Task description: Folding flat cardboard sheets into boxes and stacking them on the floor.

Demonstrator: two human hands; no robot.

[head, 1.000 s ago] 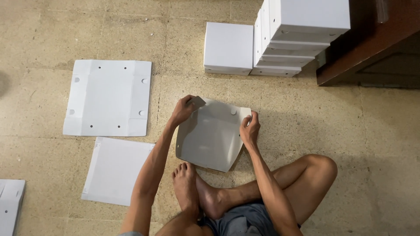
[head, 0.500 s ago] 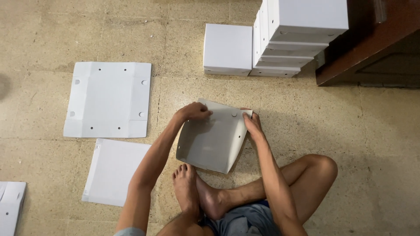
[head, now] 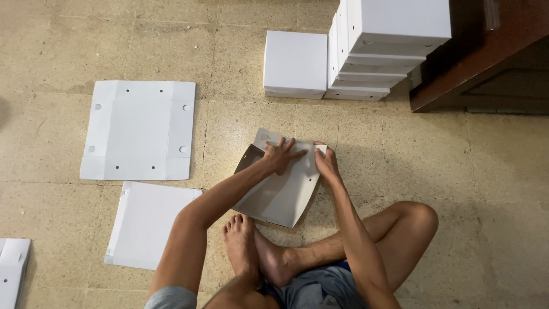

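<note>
The left hand [head: 281,155] is sliding in from the sheet's [head: 280,191] far-left corner, pressing flat on the sheet lying on the floor [head: 486,171] before the feet. The right hand [head: 326,166] is pinching its far-right edge; pressing unevenly risks creasing it crooked.

Left hand [head: 280,155] flat, fingers spread; right hand [head: 326,165] curled, both arms outstretched

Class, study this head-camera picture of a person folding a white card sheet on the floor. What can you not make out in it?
- Part-folded card sheet: its far edge is covered by the left hand and right hand.
- Stack of white boxes: its top is cut off by the upper edge.
- White sheet at lower left: cut off by the frame edge.
</note>
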